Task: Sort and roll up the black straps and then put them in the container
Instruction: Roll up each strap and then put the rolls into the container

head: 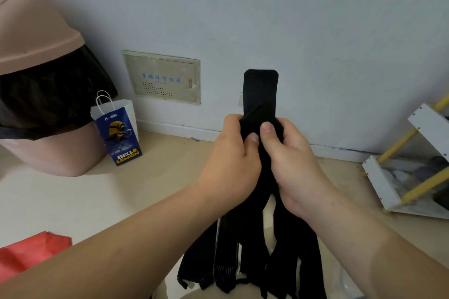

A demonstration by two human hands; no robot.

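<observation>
Several long black fabric straps [260, 91] are bunched together, so in pulling one free a hanging tail could likely snag and drag others loose. The left hand [229, 160] and right hand [295, 167] clamp the bundle mid-length; one rounded end stands above the curled fingers [267, 128], while the rest dangle toward the floor [92, 204].

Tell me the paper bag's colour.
The paper bag is blue-fronted with white sides; head view.

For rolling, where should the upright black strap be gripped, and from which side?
Probably pinch the rounded top end of the black strap from above, thumb and finger on its flat faces. That end stands upright and free above the left hand and right hand, which grip its bunched middle.
</observation>
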